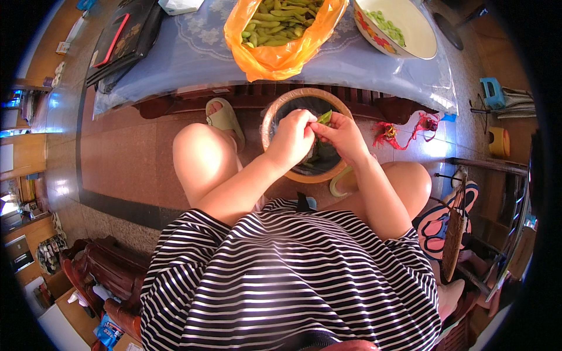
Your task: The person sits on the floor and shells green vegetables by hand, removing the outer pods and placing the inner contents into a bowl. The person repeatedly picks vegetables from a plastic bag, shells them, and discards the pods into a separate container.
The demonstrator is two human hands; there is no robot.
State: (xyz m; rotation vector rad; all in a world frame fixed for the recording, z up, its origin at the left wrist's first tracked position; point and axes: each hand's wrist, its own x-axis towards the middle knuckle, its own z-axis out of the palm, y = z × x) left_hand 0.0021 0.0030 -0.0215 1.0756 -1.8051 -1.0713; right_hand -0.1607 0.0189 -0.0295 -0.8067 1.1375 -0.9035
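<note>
Between the fingertips of both hands is a green soybean pod (325, 117). My left hand (295, 135) meets the pod's near end, while my right hand (344, 134) pinches it between thumb and fingers. Both are over a round bin (266, 127) with a wood-coloured rim and a dark liner, with green pod scraps inside. Beyond it, on the table, an orange plastic bag (274, 66) stands open, full of green pods (281, 24). To its right is a floral enamel basin (421, 37) holding shelled green beans (388, 28).
A blue cloth under clear plastic covers the table (184, 66). At its left lie a black case (145, 26) and a red-edged phone (115, 39). Red tasselled ornaments (388, 131) are by the table's lower right. My knees flank the bin. A dark wooden chair (105, 267) stands behind left.
</note>
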